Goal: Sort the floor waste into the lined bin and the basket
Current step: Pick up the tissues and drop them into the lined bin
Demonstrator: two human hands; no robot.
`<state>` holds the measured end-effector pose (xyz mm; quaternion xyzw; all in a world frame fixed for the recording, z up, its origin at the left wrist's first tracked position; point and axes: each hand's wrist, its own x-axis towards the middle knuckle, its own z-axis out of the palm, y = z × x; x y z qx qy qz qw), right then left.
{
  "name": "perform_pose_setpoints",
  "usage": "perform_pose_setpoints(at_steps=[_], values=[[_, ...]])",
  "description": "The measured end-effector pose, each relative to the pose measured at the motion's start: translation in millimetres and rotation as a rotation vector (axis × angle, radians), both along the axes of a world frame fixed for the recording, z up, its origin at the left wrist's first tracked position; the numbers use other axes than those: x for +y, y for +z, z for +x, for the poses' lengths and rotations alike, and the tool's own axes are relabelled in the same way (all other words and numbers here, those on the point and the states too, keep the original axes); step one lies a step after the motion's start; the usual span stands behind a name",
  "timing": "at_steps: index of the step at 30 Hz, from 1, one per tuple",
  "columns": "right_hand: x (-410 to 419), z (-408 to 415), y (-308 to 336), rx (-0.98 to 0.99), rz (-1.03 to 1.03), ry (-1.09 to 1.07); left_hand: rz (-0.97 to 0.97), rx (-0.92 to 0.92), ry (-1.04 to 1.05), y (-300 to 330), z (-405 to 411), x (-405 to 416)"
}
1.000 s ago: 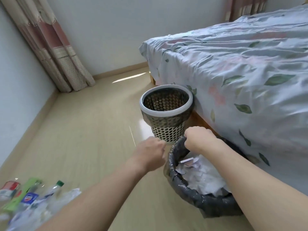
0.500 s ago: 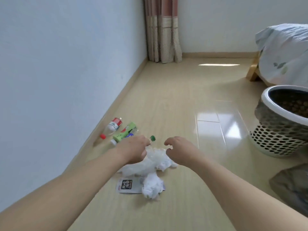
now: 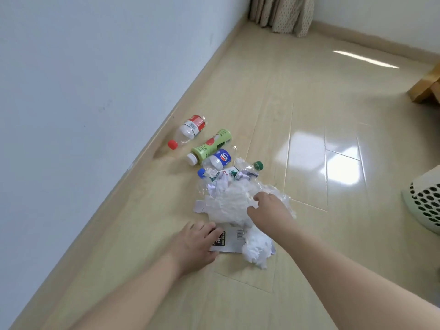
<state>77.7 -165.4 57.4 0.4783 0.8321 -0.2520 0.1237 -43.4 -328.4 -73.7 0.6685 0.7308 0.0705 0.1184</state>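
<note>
A heap of waste lies on the floor by the left wall. My right hand (image 3: 269, 209) reaches into the crumpled white paper (image 3: 226, 202) at the heap's middle, with finger and thumb curled into it. My left hand (image 3: 195, 244) rests with spread fingers on a flat printed card (image 3: 232, 241). A smaller paper ball (image 3: 258, 250) lies beside the card. Behind the heap lie a red-label bottle (image 3: 190, 129), a green bottle (image 3: 212, 145), a blue-label bottle (image 3: 217, 160) and a crushed clear bottle with a green cap (image 3: 256, 166). The perforated basket (image 3: 426, 206) shows at the right edge. The lined bin is out of view.
The white wall and its skirting (image 3: 152, 148) run close along the left of the heap. A wooden bed leg (image 3: 426, 89) stands at the far right and a curtain (image 3: 283, 13) hangs at the back. Glossy floor stretches between the heap and the basket.
My view swung from the bins by the bed down to the floor heap. Both hands dropped onto it: the left now on the card, the right in the crumpled paper.
</note>
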Motion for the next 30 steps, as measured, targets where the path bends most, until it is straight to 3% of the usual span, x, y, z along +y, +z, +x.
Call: perform_pose_setpoints(at_steps=[3,7,11,19,22,25,30], values=[[-4,-22,-20,-0.076,0.01,-0.047,0.211,0.008,0.031,-20,2,-4],[-5,-42,-38,-0.172,0.065,-0.051,0.353,-0.042,0.029,-30,-1,-1],[-1,-44,-45,-0.132,0.146,-0.04,0.43,-0.057,-0.022,-37,-8,5],[5,-24,-15,-0.26,0.379,0.259,0.437,-0.011,-0.018,-44,-10,8],[0,-21,-2,-0.114,0.283,0.204,0.396,-0.008,0.018,-41,-10,5],[0,-14,15,0.169,0.122,-0.053,0.212,-0.09,0.004,-17,-11,3],[5,10,51,0.469,0.01,-0.311,-0.012,-0.276,0.331,57,-19,-7]])
